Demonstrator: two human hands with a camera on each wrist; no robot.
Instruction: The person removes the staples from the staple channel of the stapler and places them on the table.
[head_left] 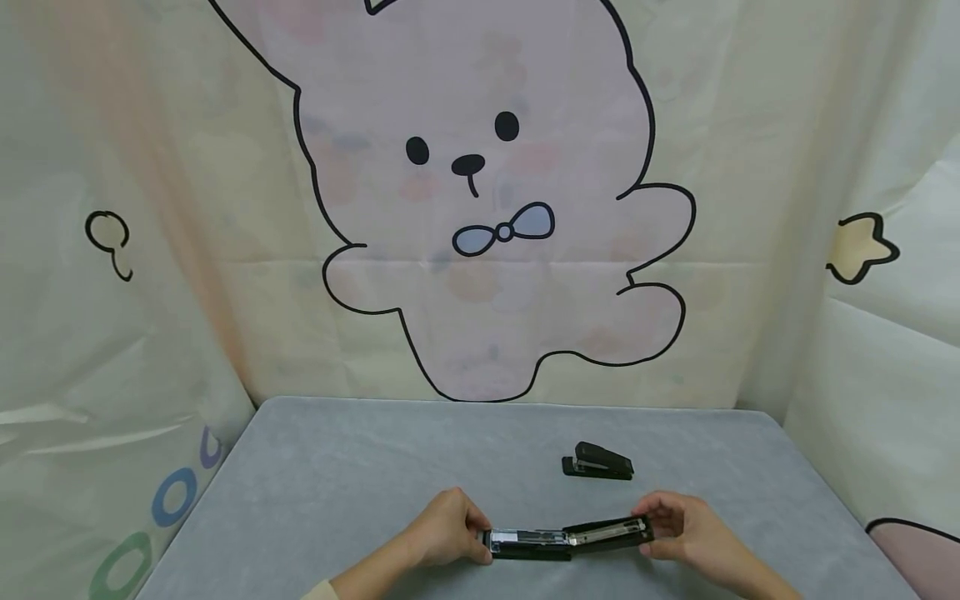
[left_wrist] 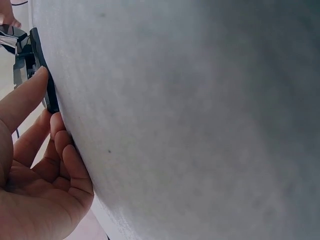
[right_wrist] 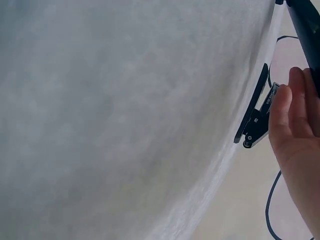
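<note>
1. Left hand. My left hand (head_left: 450, 529) pinches the left end of a black, elongated stapler with silver metal parts (head_left: 567, 542). The left wrist view shows my thumb (left_wrist: 30, 95) against 1 face of the black base, with the index finger at its end and the remaining fingers curled beneath the palm.

2. Right hand. My right hand (head_left: 693, 533) grasps the opposite end of the same stapler, thumb on the near side and fingers on the far side.

3. Held stapler. The unit is located near the front of a table covered in grey cloth (head_left: 337, 467), between my 2 hands. It is unfolded into 2 sections that meet at a shallow angle near the middle. The left section lies along the cloth with its silver top exposed; the right section slants upward to my right hand and exposes a silver metal channel (head_left: 609, 532).

4. Second stapler. 1 smaller-looking black stapler (head_left: 600, 468) stands on the cloth beyond the held unit, apart from my fingers. Its upper arm is raised from its base at the left end and joined at the right end.

5. Surroundings. Behind the table hangs a cream fabric backdrop (head_left: 750, 125) printed with a black-outlined pale bear (head_left: 487, 325) wearing a light blue bow tie (head_left: 504, 232).
</note>
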